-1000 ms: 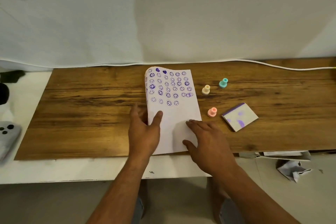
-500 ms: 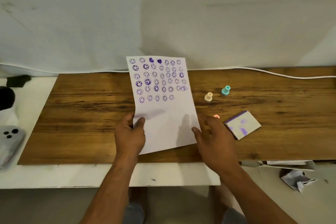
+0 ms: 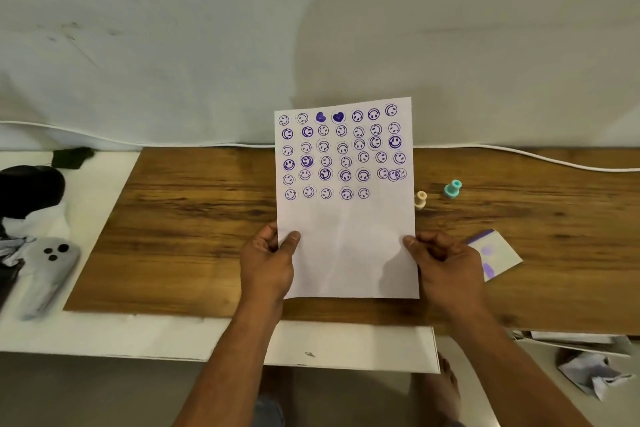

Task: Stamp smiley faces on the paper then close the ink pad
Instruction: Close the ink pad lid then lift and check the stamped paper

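Note:
A white sheet of paper [image 3: 346, 236] covered in several rows of purple smiley stamps, with two hearts in the top row, is held upright above the wooden board. My left hand [image 3: 268, 260] pinches its lower left edge and my right hand [image 3: 446, 263] pinches its lower right edge. The ink pad [image 3: 495, 253], white with purple smudges, lies shut on the board just right of my right hand, partly hidden by it. A cream stamp [image 3: 420, 199] and a teal stamp [image 3: 453, 189] stand on the board to the right of the paper. The pink stamp is hidden.
The wooden board [image 3: 190, 225] lies on a white table [image 3: 104, 333]. A white cable [image 3: 554, 163] runs along the back. A grey controller [image 3: 48, 270] and a black object [image 3: 31, 191] sit at the left. Crumpled paper [image 3: 595, 374] lies low at the right.
The paper has been lifted off the board and turned to face me. My right hand has gone from lying flat on the sheet to pinching its right edge.

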`<state>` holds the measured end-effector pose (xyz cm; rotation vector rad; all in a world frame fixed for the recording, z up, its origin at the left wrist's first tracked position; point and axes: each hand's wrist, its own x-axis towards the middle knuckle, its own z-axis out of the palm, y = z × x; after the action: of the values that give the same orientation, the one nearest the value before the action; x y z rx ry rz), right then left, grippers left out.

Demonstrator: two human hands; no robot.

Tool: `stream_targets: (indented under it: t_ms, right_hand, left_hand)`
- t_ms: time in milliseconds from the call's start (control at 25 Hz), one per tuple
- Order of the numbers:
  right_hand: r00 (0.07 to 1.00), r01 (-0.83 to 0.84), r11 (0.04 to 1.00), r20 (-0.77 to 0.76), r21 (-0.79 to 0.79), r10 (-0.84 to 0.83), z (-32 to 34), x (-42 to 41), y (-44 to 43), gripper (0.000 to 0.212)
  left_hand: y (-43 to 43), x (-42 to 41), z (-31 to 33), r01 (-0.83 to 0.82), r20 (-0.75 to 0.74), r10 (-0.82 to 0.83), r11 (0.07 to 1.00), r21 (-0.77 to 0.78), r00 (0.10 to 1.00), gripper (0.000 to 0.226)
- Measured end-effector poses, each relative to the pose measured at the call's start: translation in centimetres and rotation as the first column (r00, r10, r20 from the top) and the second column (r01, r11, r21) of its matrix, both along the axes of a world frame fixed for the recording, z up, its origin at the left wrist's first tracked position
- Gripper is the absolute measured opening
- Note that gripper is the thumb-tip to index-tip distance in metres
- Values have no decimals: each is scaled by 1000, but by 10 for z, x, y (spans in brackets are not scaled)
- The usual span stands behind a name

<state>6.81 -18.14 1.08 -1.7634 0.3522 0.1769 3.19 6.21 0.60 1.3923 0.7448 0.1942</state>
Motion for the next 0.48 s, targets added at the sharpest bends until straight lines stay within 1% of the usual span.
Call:
stream_targets:
  t_ms: [240, 480]
  right_hand:
    - [1000, 22, 999, 8, 27, -23, -1, 0, 1, 9]
    - [1000, 19, 1000, 5, 5, -19, -1, 1, 0, 8]
  left_hand:
    - [0, 0, -1, -12, -2, 12, 1000, 22, 1000, 26]
    - [-2, 0, 1, -9, 12, 8, 1000, 29, 1000, 26]
